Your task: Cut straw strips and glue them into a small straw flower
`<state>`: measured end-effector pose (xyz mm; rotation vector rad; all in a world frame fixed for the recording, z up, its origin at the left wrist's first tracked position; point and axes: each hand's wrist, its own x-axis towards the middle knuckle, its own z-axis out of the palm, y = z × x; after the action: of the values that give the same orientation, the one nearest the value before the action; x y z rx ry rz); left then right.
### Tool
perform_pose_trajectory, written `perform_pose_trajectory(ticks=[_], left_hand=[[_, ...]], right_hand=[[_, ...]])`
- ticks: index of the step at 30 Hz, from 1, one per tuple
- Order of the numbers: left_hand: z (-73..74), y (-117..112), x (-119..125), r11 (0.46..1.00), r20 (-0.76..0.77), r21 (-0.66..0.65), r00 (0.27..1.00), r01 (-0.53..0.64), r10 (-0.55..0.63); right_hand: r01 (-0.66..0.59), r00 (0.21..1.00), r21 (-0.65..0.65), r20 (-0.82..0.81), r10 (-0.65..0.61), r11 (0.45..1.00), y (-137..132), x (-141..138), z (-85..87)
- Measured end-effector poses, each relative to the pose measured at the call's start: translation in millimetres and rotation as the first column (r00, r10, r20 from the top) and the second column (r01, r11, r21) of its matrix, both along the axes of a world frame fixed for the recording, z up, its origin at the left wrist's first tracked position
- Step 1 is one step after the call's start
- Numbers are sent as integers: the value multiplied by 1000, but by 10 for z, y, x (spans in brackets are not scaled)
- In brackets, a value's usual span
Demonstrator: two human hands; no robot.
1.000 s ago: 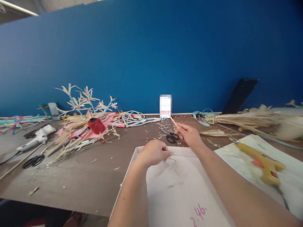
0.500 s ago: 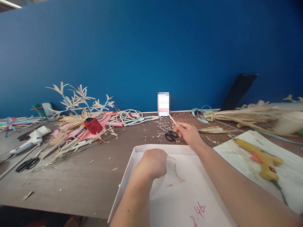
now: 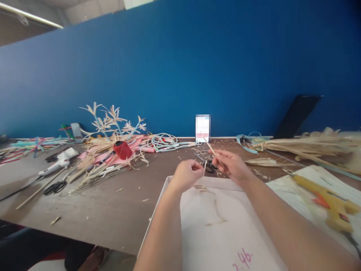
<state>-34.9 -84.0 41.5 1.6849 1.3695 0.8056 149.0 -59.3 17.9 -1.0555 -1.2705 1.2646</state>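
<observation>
Trouble, from where I stand, would probably begin with something thin slipping. The right hand (image 3: 231, 164) grips a slim, straight, pale wooden-looking stick (image 3: 210, 146) between thumb and fingers, its tip angled up and away above the flat brown worktop (image 3: 121, 222). The left hand (image 3: 187, 174) is closed at the fingertips, seemingly on a short, narrow, pale fibre strip (image 3: 205, 166), over the far end of a shallow, white, rectangular cardboard box (image 3: 197, 241). A loose pinch could let that strip drop, and among the fine, curled tan fibres (image 3: 217, 210) in the box it might be hard to pick out. Black-handled metal scissors (image 3: 209, 167) lie just beside the right hand; a careless reach could meet the blades. A yellow plastic glue gun (image 3: 335, 210) rests on a white paper sheet (image 3: 284, 188), near the right forearm (image 3: 279, 218); if hot, which I cannot tell, it could burn a swinging arm.
</observation>
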Motion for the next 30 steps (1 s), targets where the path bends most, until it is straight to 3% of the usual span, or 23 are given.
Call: perform_pose_trajectory(ticks=[3,8,17,24,30], left_hand=[[-40,69,28,993,142,-6,983,-117,117],[-69,92,68,991,218,-38,967,-127,132],[-100,127,71,983,289,-46,939,-179,184],[-76,98,100,977,341,-214,937,-3,78],[-61,89,113,975,335,-218,936,-33,107]], right_hand=[[-144,989,-60,-23,143,988,-97,-48,94],[-259,964,-116,38,265,959,-115,-109,67],[-138,986,-51,85,142,989,-47,-144,17],[-31,1000,-47,2,31,998,-35,-134,26],[-27,1000,-49,-3,27,998,-15,-141,8]])
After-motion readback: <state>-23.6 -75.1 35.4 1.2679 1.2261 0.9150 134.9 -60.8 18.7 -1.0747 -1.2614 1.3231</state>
